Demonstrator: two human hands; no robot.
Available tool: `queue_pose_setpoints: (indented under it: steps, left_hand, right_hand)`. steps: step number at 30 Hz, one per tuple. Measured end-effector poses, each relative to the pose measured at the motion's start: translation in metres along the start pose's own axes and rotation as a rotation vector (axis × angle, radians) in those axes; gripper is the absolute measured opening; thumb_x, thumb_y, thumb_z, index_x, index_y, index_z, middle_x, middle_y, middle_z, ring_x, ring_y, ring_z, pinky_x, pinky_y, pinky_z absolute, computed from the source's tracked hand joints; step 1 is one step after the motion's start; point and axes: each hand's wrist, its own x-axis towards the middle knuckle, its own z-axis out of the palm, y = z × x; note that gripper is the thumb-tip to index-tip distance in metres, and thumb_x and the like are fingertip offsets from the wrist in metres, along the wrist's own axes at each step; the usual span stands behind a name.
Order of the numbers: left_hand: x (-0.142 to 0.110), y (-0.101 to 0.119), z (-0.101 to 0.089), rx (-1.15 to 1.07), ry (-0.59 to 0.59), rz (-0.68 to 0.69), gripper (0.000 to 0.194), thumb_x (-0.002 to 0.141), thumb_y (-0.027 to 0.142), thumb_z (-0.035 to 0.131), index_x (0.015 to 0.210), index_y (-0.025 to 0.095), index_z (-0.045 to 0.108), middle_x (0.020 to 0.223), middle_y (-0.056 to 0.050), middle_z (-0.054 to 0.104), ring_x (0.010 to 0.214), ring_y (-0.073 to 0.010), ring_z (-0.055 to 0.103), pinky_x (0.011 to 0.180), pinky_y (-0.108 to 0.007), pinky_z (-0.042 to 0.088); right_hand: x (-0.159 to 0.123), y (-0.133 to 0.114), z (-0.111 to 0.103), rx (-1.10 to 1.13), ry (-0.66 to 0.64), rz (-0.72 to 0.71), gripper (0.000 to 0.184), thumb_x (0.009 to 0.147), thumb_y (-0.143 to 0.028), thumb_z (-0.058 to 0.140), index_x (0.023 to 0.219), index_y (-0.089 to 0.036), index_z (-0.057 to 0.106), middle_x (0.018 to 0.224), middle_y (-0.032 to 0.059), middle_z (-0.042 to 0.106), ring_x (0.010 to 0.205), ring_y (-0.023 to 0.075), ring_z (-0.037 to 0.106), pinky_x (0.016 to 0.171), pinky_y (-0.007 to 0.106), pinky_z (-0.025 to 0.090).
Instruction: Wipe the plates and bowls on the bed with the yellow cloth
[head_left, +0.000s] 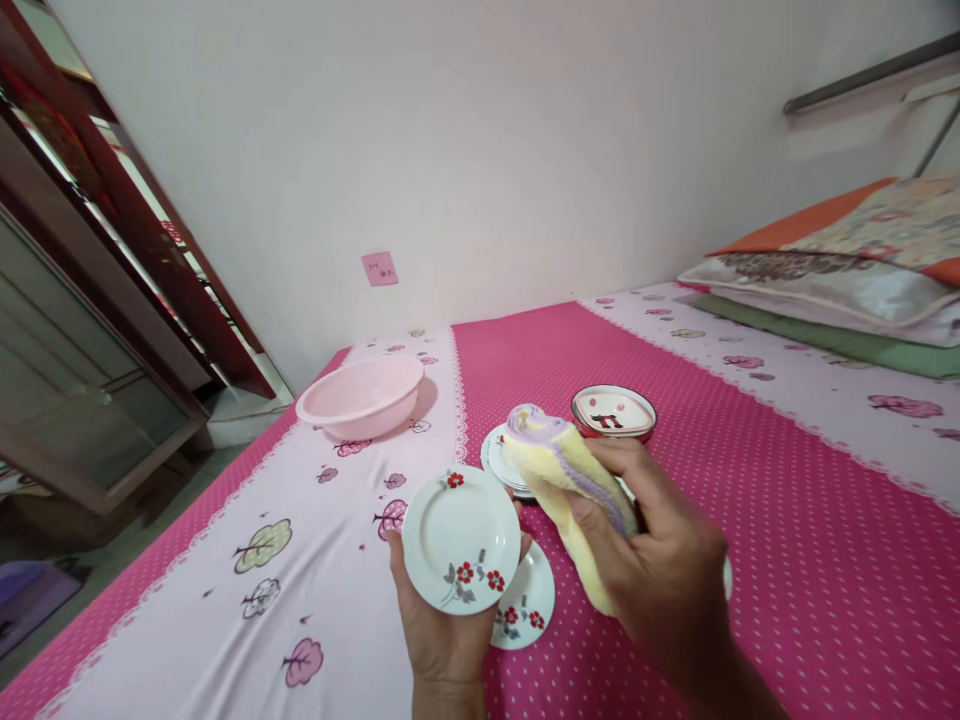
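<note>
Nearest, the left hand [450, 645] cradles a white floral saucer [461, 535] from below, thumb at one edge and fingertips at the other, so the grip is spread as wide as the dish. The saucer is tilted up, its shallow well showing bare white glaze, with red flowers and grey leaves on the rim. The right hand [667, 570] pinches a folded yellow towel [562, 470] with lilac edging between thumb and fingers, just beside the saucer and apart from it.

Under and beyond the left hand, a second floral saucer [534, 590] lies on the pink dotted bedspread [795, 540], partly covered. To the right of the right hand a white curved edge [727, 578] peeks out — what it belongs to is hidden.

Farther on, a stack of white plates [496, 462] sits partly behind the towel, one plate nested on another. Past it stands a dark-rimmed bowl [615, 410], its white inside bearing pink spots and a red-and-black motif. A pale pink basin [360, 395] rests upright to the left — its visible inner wall plain pink. Cushions [832, 275] are piled at far right, near the white wall [480, 150].
</note>
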Motion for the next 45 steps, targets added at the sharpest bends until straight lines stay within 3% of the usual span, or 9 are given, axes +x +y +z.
queue_pose_setpoints:
  steps: [9,13,19,24,27,34,38,41,45]
  left_hand:
    - [0.002,-0.013,0.003,0.042,0.115,0.055,0.054,0.105,0.056,0.042,0.129,0.021,0.075,0.13,-0.012,0.076,0.122,-0.0256,0.071,0.107,-0.036,0.053]
    - [0.002,-0.01,-0.003,0.059,0.288,0.108,0.055,0.101,0.059,0.049,0.129,0.019,0.075,0.13,-0.014,0.075,0.121,-0.0282,0.071,0.108,-0.04,0.053]
    - [0.001,-0.006,-0.001,0.087,0.523,0.209,0.053,0.096,0.061,0.058,0.123,0.019,0.077,0.116,-0.013,0.08,0.118,-0.0321,0.071,0.115,-0.05,0.046]
    - [-0.006,0.0,-0.001,0.198,0.652,0.066,0.061,0.096,0.069,0.045,0.086,0.02,0.079,0.079,-0.008,0.077,0.081,-0.0263,0.075,0.101,-0.049,0.056]
    - [-0.008,0.0,-0.006,0.275,0.643,0.058,0.057,0.1,0.058,0.03,0.079,0.028,0.074,0.076,-0.005,0.071,0.096,-0.0296,0.075,0.098,-0.048,0.058]
    - [0.003,-0.053,0.002,0.583,0.638,0.314,0.056,0.091,0.018,0.022,0.104,0.031,0.075,0.127,-0.008,0.07,0.153,-0.0269,0.038,0.113,-0.045,0.048]
    - [0.003,-0.074,0.006,0.435,0.507,0.249,0.049,0.099,0.028,0.029,0.121,0.031,0.073,0.138,-0.008,0.068,0.153,-0.0281,0.039,0.118,-0.05,0.042]
    - [-0.001,-0.063,0.003,0.258,0.44,0.133,0.056,0.103,0.053,0.027,0.12,0.031,0.075,0.138,-0.009,0.069,0.147,-0.0296,0.048,0.119,-0.052,0.041]
    - [-0.003,-0.042,-0.002,0.038,0.322,0.056,0.058,0.095,0.067,0.047,0.124,0.026,0.077,0.138,-0.012,0.071,0.141,-0.0335,0.054,0.123,-0.052,0.035]
  right_hand:
    - [-0.015,0.012,0.031,0.016,-0.374,-0.154,0.046,0.085,0.0,0.054,0.126,-0.017,0.064,0.116,0.0116,0.071,0.111,0.028,0.066,0.098,0.043,0.056]
    - [-0.025,0.012,0.034,-0.065,-0.654,-0.034,0.057,0.073,0.004,0.054,0.125,-0.018,0.066,0.12,0.0103,0.071,0.114,0.0294,0.066,0.101,0.047,0.057]
    - [-0.058,0.026,0.031,-0.013,-0.617,-0.248,0.052,0.081,0.0,0.046,0.127,-0.015,0.063,0.13,0.0153,0.07,0.122,0.0284,0.066,0.106,0.05,0.056]
    - [-0.065,0.008,0.028,0.175,-0.76,-0.181,0.054,0.08,-0.001,0.049,0.128,-0.018,0.066,0.132,0.0097,0.071,0.129,0.0221,0.063,0.115,0.038,0.049]
    - [-0.057,-0.014,0.03,0.3,-0.774,-0.089,0.054,0.081,0.0,0.05,0.128,-0.02,0.068,0.127,0.0071,0.072,0.123,0.0194,0.065,0.112,0.03,0.05]
    - [-0.039,-0.028,0.042,0.221,-0.762,-0.003,0.062,0.081,0.0,0.056,0.139,-0.02,0.062,0.14,0.007,0.065,0.131,0.0216,0.058,0.117,0.034,0.045]
    - [-0.042,-0.015,0.051,0.057,-0.657,-0.093,0.052,0.087,-0.009,0.06,0.139,-0.02,0.061,0.141,0.0091,0.067,0.129,0.028,0.06,0.122,0.049,0.039]
    - [-0.043,-0.004,0.057,-0.066,-0.553,-0.156,0.051,0.09,-0.008,0.057,0.139,-0.022,0.06,0.142,0.0078,0.067,0.131,0.029,0.06,0.126,0.058,0.026]
    - [-0.04,0.011,0.061,-0.199,-0.474,-0.19,0.048,0.091,-0.005,0.053,0.137,-0.018,0.06,0.143,0.0112,0.066,0.133,0.0278,0.059,0.119,0.054,0.036]
